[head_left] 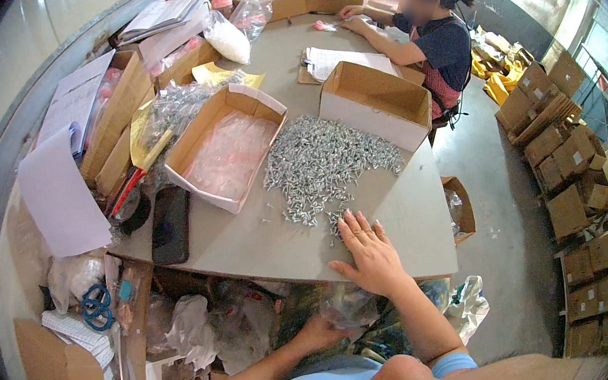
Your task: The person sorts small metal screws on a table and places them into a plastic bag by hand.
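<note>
My right hand lies palm down near the table's front edge, fingers stretched. Its fingertips touch a few loose screws at the near end of a large heap of small silver screws. Below the table edge, my left hand grips a clear plastic bag; its fingertips are partly hidden, and I cannot make out the bag's contents. Left of the heap, an open white-sided carton holds clear plastic bags. An open cardboard box stands behind the heap, its visible inside bare.
A black phone lies at the table's left front. Red-handled tool, papers and filled boxes crowd the left side. Across the table a person handles small items. Flattened cartons line the right side.
</note>
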A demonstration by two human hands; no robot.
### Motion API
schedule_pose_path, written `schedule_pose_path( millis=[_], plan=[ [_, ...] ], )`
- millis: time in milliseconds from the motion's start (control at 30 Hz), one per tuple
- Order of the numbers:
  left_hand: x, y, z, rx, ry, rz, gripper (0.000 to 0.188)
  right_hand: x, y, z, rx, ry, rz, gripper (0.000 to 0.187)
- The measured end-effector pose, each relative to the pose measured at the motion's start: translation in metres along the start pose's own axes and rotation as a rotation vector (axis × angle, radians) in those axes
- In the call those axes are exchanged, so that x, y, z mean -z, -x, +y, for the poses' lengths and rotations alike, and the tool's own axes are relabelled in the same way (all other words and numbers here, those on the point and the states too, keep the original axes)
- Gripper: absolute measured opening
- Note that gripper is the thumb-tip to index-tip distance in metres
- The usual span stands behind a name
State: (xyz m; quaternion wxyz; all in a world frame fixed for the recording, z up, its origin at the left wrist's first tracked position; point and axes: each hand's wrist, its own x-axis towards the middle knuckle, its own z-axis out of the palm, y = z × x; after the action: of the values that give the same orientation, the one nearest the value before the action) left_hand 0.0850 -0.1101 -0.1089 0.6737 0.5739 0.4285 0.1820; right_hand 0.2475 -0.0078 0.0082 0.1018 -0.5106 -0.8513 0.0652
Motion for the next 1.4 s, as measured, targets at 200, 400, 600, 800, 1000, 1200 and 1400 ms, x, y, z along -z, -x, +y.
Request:
schedule_pose_path(
  millis=[200, 400, 600, 800, 1000, 1200, 1400],
  plan=[
    [-0.016, 0.004, 0.003, -0.167, 0.128, 0.093, 0.046, 0.008, 0.024, 0.015, 0.093, -0.233, 0.053, 0.074],
    [-0.023, 0.000, 0.005, -0.099, 0.195, 0.095, 0.045, 0.014, 0.029, 0.020, -0.051, -0.614, 0.245, 0.075],
    [-0.020, 0.001, 0.012, -0.057, 0.149, 0.101, 0.052, 0.013, 0.025, 0.018, -0.044, -0.487, 0.259, 0.053],
    [-0.024, 0.002, 0.011, -0.030, 0.079, 0.147, 0.038, 0.012, 0.018, 0.013, -0.004, -0.430, 0.240, 0.039],
    [-0.026, 0.001, 0.010, -0.117, 0.220, 0.176, 0.035, 0.000, 0.010, -0.011, -0.051, -0.336, 0.302, 0.030],
    [-0.029, -0.003, 0.000, -0.107, 0.197, 0.231, 0.034, -0.014, 0.003, -0.019, -0.050, -0.213, 0.367, 0.021],
    [-0.028, -0.002, 0.006, -0.095, 0.185, 0.208, 0.035, -0.008, 0.020, -0.020, -0.032, -0.255, 0.297, 0.014]
  ],
)
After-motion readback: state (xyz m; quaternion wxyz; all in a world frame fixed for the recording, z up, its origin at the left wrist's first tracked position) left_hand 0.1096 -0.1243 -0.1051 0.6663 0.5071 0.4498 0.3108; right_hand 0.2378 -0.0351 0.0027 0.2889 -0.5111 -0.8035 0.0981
